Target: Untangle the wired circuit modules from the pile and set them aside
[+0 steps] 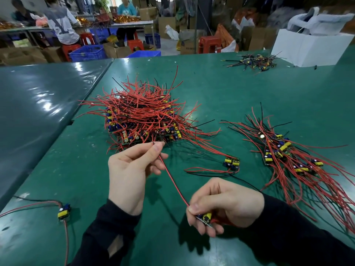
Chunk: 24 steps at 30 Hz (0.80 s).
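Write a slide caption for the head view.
Right hand grips a circuit module; left hand pinches its red wire.

green tables (57, 112) | red stools (209, 44) | blue crates (87, 52) | cardboard boxes (148, 13)

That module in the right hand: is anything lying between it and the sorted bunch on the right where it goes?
Nothing visible. Bare green table separates the module in the right hand from the sorted bunch. The left hand pinches its red wire.
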Each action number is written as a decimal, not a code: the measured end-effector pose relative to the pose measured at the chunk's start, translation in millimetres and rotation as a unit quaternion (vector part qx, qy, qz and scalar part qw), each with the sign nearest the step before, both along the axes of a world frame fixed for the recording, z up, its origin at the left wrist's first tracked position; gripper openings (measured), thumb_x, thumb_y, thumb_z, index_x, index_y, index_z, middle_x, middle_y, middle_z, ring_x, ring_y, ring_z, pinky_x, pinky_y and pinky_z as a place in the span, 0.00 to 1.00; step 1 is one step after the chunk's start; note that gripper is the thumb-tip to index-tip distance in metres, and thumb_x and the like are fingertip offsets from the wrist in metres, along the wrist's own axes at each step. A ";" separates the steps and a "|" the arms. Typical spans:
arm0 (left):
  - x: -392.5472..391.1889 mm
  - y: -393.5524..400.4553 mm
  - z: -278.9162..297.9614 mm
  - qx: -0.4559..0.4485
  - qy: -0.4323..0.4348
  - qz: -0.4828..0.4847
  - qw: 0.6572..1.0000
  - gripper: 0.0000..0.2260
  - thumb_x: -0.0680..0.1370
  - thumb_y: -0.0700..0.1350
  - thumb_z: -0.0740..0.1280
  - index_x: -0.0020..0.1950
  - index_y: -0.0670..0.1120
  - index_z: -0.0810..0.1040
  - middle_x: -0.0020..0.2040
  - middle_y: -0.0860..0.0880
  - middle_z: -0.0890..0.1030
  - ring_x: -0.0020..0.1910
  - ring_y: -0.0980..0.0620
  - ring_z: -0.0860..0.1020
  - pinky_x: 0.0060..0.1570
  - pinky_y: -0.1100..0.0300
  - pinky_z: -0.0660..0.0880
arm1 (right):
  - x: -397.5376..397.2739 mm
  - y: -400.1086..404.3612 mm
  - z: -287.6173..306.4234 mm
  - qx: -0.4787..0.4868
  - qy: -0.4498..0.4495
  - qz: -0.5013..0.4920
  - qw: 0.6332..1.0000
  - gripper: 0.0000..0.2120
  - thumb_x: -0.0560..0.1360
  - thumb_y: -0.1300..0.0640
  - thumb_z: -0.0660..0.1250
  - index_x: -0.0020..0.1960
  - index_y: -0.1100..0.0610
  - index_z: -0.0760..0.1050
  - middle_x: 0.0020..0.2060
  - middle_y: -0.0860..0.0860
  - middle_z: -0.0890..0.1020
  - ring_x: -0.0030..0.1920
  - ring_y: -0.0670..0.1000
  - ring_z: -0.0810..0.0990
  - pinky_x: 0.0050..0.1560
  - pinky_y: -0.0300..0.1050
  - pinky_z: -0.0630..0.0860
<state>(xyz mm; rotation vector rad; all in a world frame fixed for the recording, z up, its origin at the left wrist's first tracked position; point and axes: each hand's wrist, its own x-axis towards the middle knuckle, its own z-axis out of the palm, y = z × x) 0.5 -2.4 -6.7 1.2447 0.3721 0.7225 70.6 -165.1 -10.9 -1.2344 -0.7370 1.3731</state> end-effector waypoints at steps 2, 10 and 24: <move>-0.3 -2.4 -2.5 0.143 0.005 0.084 0.986 0.06 0.72 0.33 0.71 0.37 0.42 0.83 0.27 0.45 0.80 0.21 0.55 0.73 0.22 0.66 0.70 | 0.1 0.3 1.0 -0.004 -0.005 -0.002 1.000 0.12 0.72 0.60 0.62 0.35 0.55 0.81 0.27 0.49 0.81 0.24 0.43 0.77 0.23 0.30 0.68; -0.6 0.5 -4.3 0.170 -0.028 0.106 0.979 0.06 0.72 0.33 0.71 0.40 0.44 0.83 0.28 0.46 0.81 0.22 0.53 0.74 0.24 0.65 0.71 | -0.9 0.8 -1.4 -0.008 -0.019 -0.005 1.000 0.11 0.72 0.60 0.63 0.34 0.55 0.82 0.27 0.49 0.81 0.24 0.43 0.77 0.23 0.31 0.69; 0.2 -29.0 -8.9 -0.017 0.110 -0.154 0.982 0.15 0.60 0.45 0.74 0.42 0.38 0.84 0.33 0.42 0.82 0.30 0.47 0.77 0.32 0.62 0.77 | 5.3 3.3 -5.1 0.055 -0.168 -0.235 0.956 0.09 0.70 0.56 0.65 0.34 0.54 0.82 0.27 0.51 0.80 0.23 0.46 0.75 0.21 0.36 0.65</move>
